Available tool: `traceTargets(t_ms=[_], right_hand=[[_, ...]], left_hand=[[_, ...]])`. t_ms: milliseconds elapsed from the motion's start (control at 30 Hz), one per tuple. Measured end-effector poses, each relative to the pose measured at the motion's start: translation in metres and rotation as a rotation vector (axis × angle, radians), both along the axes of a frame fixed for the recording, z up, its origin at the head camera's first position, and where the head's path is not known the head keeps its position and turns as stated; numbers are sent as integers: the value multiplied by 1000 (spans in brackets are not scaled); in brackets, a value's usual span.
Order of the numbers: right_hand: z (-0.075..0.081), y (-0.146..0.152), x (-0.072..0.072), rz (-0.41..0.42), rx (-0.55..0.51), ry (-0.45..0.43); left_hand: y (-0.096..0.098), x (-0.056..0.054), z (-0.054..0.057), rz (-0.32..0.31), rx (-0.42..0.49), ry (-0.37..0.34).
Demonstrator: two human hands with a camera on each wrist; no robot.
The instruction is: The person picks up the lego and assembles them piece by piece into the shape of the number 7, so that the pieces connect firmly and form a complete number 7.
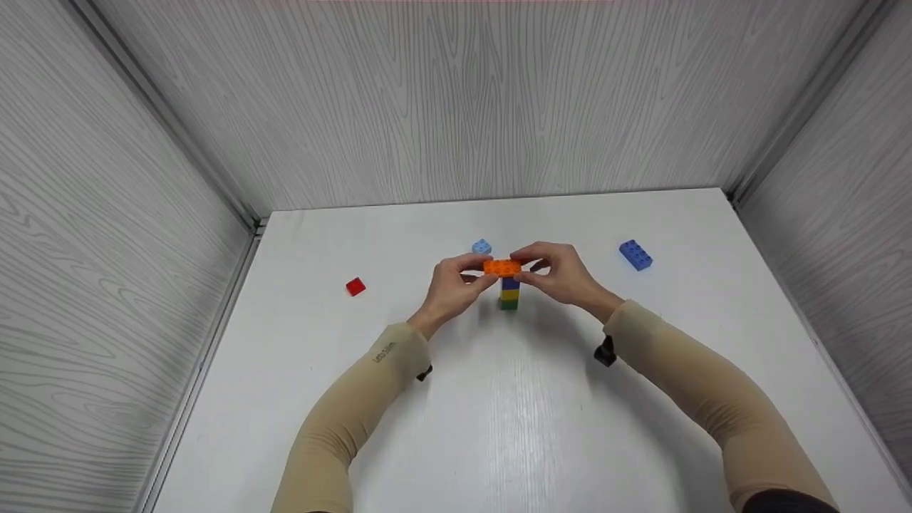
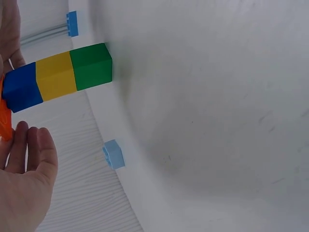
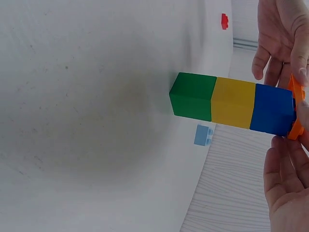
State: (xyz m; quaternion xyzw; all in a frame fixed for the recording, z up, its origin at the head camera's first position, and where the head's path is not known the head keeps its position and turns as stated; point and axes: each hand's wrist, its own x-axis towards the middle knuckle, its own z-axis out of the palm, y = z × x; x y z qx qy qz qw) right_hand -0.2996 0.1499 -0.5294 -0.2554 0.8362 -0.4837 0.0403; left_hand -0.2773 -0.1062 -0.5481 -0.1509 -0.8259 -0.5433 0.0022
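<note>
A tower of a green brick [image 1: 509, 305], a yellow brick [image 3: 233, 101] and a blue brick [image 3: 273, 109] stands upright on the table. On its top sits a thin orange brick [image 1: 502, 268], overlapping the blue one and longer than the tower is wide. My left hand [image 1: 454, 286] pinches the left end of the orange brick between thumb and fingers. At the other end my right hand [image 1: 561, 274] pinches it the same way. In the wrist views the orange brick shows edge-on, partly hidden by fingers.
Behind the tower lies a light blue brick [image 1: 482, 246]. A small red brick [image 1: 355, 286] is off to the left, a long blue brick [image 1: 635, 255] to the right. Pale wood-grain panels [image 1: 456, 100] wall in the back and sides of the white table [image 1: 456, 442].
</note>
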Motion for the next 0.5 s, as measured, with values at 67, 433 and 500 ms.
traceTargets(t_ms=[67,433,500], right_hand=[[0,0,-1,-1,7,-3],[7,-1,-3,29,70,74],[7,-2,-2,35,90,107]], left_hand=[[1,-1,0,4,-5,-7],[4,1,9,26,-73,-61],[4,1,9,25,-79,-70]])
